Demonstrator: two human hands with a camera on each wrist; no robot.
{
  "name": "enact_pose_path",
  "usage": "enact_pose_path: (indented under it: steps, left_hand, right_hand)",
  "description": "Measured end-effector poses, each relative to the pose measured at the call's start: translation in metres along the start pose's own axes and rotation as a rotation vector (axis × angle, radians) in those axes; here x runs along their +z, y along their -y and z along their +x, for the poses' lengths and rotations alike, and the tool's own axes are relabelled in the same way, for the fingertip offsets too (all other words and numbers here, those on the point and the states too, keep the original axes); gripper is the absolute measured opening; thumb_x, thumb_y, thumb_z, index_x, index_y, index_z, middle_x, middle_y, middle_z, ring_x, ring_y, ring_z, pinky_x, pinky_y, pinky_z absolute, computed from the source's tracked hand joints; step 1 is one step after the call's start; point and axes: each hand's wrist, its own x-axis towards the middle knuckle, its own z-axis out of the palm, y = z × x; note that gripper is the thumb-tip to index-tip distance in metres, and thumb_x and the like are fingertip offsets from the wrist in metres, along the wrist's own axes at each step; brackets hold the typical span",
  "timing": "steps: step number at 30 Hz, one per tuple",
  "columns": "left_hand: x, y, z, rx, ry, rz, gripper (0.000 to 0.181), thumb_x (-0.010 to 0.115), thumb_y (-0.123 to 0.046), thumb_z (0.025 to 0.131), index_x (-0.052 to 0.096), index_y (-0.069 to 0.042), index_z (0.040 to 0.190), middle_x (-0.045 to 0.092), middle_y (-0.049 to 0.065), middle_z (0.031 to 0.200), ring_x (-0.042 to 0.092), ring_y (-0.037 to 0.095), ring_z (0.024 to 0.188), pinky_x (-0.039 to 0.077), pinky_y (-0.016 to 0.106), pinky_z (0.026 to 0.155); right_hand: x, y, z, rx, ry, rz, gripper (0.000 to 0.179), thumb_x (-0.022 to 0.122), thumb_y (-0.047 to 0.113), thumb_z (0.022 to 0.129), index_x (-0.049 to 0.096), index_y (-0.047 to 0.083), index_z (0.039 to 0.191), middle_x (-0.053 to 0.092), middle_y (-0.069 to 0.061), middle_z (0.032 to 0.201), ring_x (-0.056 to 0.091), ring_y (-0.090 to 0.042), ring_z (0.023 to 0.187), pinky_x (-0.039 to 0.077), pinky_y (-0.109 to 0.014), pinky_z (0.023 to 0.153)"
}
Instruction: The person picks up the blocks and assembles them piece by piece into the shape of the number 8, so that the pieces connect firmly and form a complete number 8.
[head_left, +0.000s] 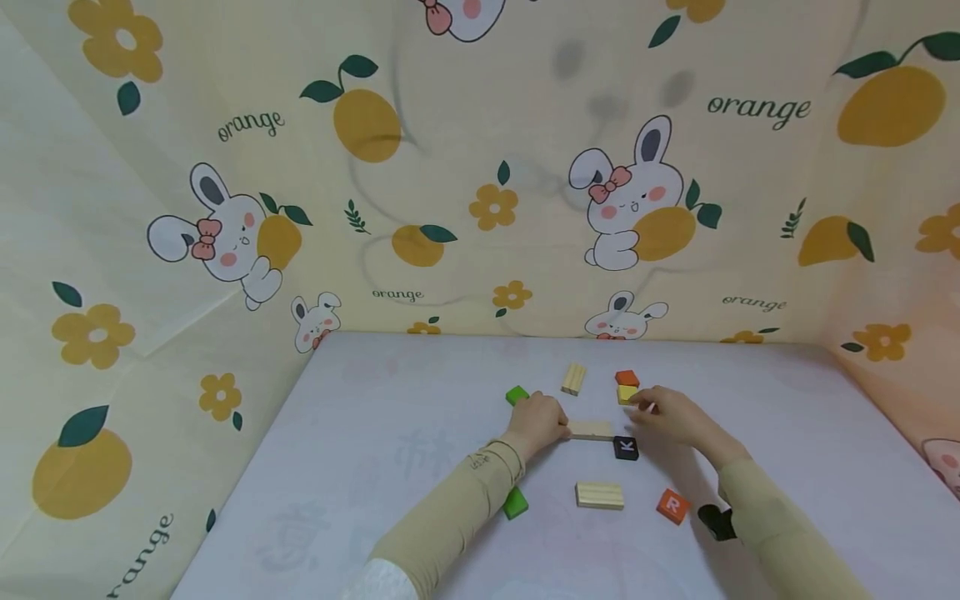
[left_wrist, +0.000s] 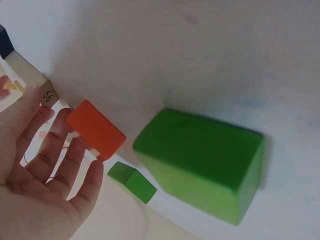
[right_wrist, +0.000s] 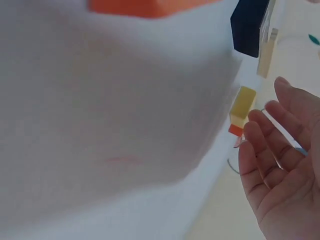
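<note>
Fingers (left_wrist: 50,155) of the left hand (head_left: 536,425) bend loosely while its thumb and index finger pinch the left end of a long wooden block (head_left: 590,430). This block is pale, straight-edged and slim, lying flat across the middle of the white table (head_left: 352,467); its end face bears the dark figures "66" in the left wrist view. At its right end sits a black block (head_left: 626,448) marked with a white K. An orange-red block (left_wrist: 97,130), plain and smooth, stands just beside the left fingers, near a green block (head_left: 517,395). Curved and slightly spread, the right hand's (head_left: 671,417) fingers hold nothing, next to a yellow block (head_left: 627,395); whether they touch it I cannot tell. Behind that lies another orange block (head_left: 627,378).
</note>
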Motion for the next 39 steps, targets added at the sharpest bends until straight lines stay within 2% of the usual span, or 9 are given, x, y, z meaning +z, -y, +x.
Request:
enact_pose_path:
  steps: [6, 10, 19, 31, 39]
  left_hand:
    - [0.001, 0.0, 0.0, -0.001, 0.004, 0.005, 0.018, 0.071, -0.037, 0.078, 0.075, -0.025, 0.092, 0.072, -0.012, 0.095, 0.057, 0.007, 0.082, 0.043, 0.021, 0.07]
    - [0.0, 0.001, 0.0, 0.0, 0.004, 0.01, 0.018, 0.071, -0.037, 0.078, 0.075, -0.025, 0.092, 0.072, -0.012, 0.094, 0.057, 0.007, 0.08, 0.043, 0.02, 0.069]
    - [0.0, 0.001, 0.0, -0.002, 0.01, 0.001, 0.018, 0.072, -0.037, 0.078, 0.075, -0.026, 0.092, 0.072, -0.012, 0.095, 0.056, 0.006, 0.081, 0.043, 0.021, 0.071]
    - [-0.001, 0.003, 0.001, -0.014, 0.008, -0.019, 0.017, 0.071, -0.036, 0.078, 0.075, -0.026, 0.092, 0.072, -0.012, 0.095, 0.056, 0.006, 0.081, 0.043, 0.021, 0.07]
    - [-0.002, 0.001, 0.0, -0.01, 0.023, 0.008, 0.018, 0.071, -0.037, 0.079, 0.075, -0.027, 0.093, 0.072, -0.013, 0.097, 0.055, 0.006, 0.081, 0.042, 0.021, 0.071]
  right_hand:
    - [0.001, -0.008, 0.011, 0.048, 0.006, 0.023, 0.046, 0.061, 0.021, 0.089, 0.051, -0.004, 0.127, 0.062, -0.016, 0.102, 0.057, -0.025, 0.089, 0.051, -0.041, 0.078]
    - [0.003, -0.014, 0.014, 0.073, -0.002, 0.029, 0.05, 0.06, 0.022, 0.09, 0.047, -0.004, 0.131, 0.061, -0.019, 0.104, 0.057, -0.028, 0.091, 0.05, -0.043, 0.078]
    - [0.008, -0.024, 0.021, 0.134, -0.014, 0.053, 0.05, 0.057, 0.025, 0.092, 0.046, -0.002, 0.132, 0.059, -0.021, 0.109, 0.055, -0.031, 0.096, 0.048, -0.046, 0.081]
    - [0.007, -0.019, 0.025, 0.208, 0.009, 0.119, 0.042, 0.058, 0.024, 0.091, 0.052, 0.001, 0.126, 0.056, -0.023, 0.119, 0.052, -0.034, 0.103, 0.045, -0.052, 0.09]
    - [0.006, -0.024, 0.029, 0.255, 0.029, 0.134, 0.039, 0.062, 0.023, 0.089, 0.055, 0.004, 0.122, 0.058, -0.02, 0.109, 0.051, -0.03, 0.093, 0.046, -0.042, 0.077]
